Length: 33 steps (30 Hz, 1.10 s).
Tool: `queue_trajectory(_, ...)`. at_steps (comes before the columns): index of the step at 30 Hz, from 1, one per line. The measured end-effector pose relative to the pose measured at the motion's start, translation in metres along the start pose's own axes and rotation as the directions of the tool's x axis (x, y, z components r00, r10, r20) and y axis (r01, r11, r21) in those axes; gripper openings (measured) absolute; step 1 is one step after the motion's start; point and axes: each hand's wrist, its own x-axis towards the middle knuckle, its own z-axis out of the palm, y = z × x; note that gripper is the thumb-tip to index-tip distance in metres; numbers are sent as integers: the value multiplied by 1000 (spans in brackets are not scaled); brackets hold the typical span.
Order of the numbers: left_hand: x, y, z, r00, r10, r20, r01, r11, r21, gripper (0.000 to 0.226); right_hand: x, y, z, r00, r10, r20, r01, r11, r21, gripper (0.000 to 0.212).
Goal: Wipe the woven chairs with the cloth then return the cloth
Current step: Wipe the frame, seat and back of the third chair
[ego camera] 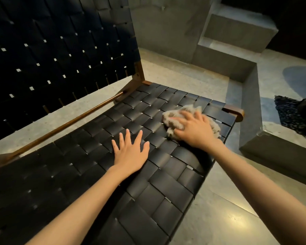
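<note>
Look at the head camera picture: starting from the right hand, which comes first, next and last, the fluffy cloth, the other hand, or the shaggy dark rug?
1. Fluffy beige cloth: right under the right hand, which presses it onto the black woven seat.
2. Left hand: flat on the seat, to its left.
3. Shaggy dark rug: on the floor, far right.

Left hand (131,152) flat on the middle of the chair (88,156) seat; right hand (193,129) to its right, pressing on the cloth (187,110) near the seat's far right corner. Backrest (60,50) rises behind; steps (237,41) stand beyond on the floor (219,218).
</note>
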Motion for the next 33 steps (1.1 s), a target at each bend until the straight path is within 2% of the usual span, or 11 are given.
queue_trajectory(3,3,10,1,1000,3,11,-3,1000,-28,58,31,37,-2,985,167,-29,-169,984,-53,55)
queue_trajectory(7,6,18,3,1000,-9,12,9,999,-34,58,56,55,-5,965,256,-61,-256,967,-4,55)
queue_trajectory(9,5,18,5,1000,-14,-1,14,999,-35,58,53,49,-9,976,215,-27,-214,976,45,54)
queue_trajectory(14,4,19,3,1000,-17,2,17,999,-38,58,-11,13,-9,997,-65,50,59,992,108,59)
queue_trajectory(18,0,22,4,1000,-4,19,4,1000,-29,59,-48,-5,-7,991,-134,16,131,983,126,55)
queue_trajectory(20,-1,24,4,1000,10,28,-9,1000,-29,59,-41,7,-3,996,-89,-20,90,993,80,49)
queue_trajectory(23,-2,25,4,999,19,37,-17,999,-39,59,-9,42,-1,994,81,-76,-81,997,4,53)
queue_trajectory(27,-3,24,5,1000,18,25,-17,998,-58,59,21,74,-7,952,276,-129,-273,961,41,53)
queue_trajectory(33,-13,14,5,998,61,3,-61,997,-40,56,1,67,-7,969,230,-93,-218,969,116,50)
